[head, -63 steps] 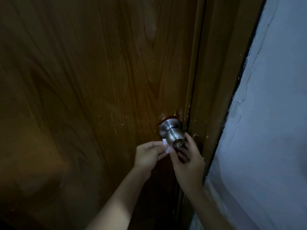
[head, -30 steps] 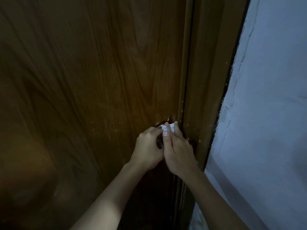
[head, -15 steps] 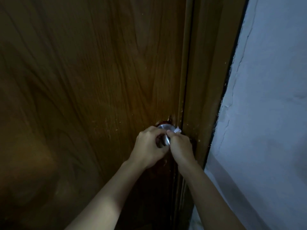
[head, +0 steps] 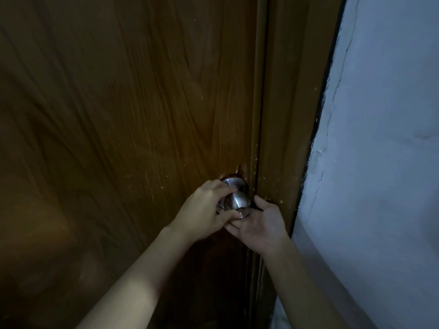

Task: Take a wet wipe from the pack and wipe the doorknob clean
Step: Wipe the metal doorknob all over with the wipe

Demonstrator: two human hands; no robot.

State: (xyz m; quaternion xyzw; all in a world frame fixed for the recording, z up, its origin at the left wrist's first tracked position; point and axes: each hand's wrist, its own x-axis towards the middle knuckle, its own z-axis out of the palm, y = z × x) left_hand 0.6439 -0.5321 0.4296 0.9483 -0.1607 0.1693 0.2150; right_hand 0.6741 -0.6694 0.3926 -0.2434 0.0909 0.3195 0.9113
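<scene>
A brushed-metal doorknob [head: 237,201] sticks out of the brown wooden door [head: 123,129] near its right edge. My left hand [head: 206,213] curls around the knob from the left, fingers over its neck and thumb on its front. A pale sliver of the wet wipe [head: 221,206] shows between those fingers and the metal; the rest of the wipe is hidden. My right hand [head: 260,225] sits just below and right of the knob, palm up, fingers reaching under it and thumb raised. The pack is out of view.
The door frame [head: 287,119] runs down just right of the knob. A pale blue-grey wall [head: 380,162] with cracked plaster fills the right side. The light is dim.
My right hand has dropped from the top of the knob to beneath it and opened palm up. The knob's front shows again. My left hand stays wrapped on the knob's left side.
</scene>
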